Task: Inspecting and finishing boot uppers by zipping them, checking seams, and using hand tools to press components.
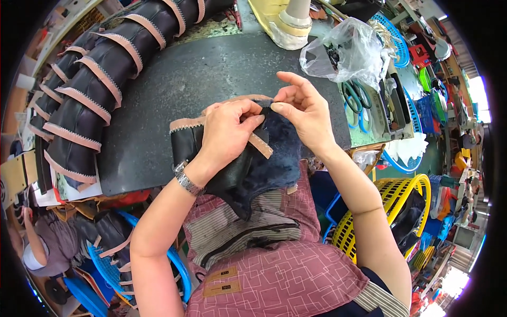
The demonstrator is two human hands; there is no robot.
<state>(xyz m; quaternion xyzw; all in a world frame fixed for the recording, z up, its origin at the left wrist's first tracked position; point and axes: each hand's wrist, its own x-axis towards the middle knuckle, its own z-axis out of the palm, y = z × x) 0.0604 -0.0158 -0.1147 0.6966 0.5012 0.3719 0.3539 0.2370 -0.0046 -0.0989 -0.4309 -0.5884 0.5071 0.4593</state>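
A black leather piece (185, 149) with dark blue furry lining (274, 158) hangs over the near edge of the table onto my lap; it looks like a boot upper. A pinkish-beige strip with a zigzag edge (186, 124) runs along its top, and a loose strip end (261, 147) sticks out below my fingers. My left hand (228, 127) is closed on the piece, thumb and forefinger pinching its top edge. Close beside it, my right hand (306, 113) pinches the lining's upper corner between thumb and forefinger, its other fingers raised.
Long overlapping rows of similar black pieces (97, 90) line the dark table mat (222, 61) on the left. At the right lie scissors (356, 98) and a clear plastic bag (348, 50). A yellow basket (391, 206) stands beside me; another person (45, 238) sits at far left.
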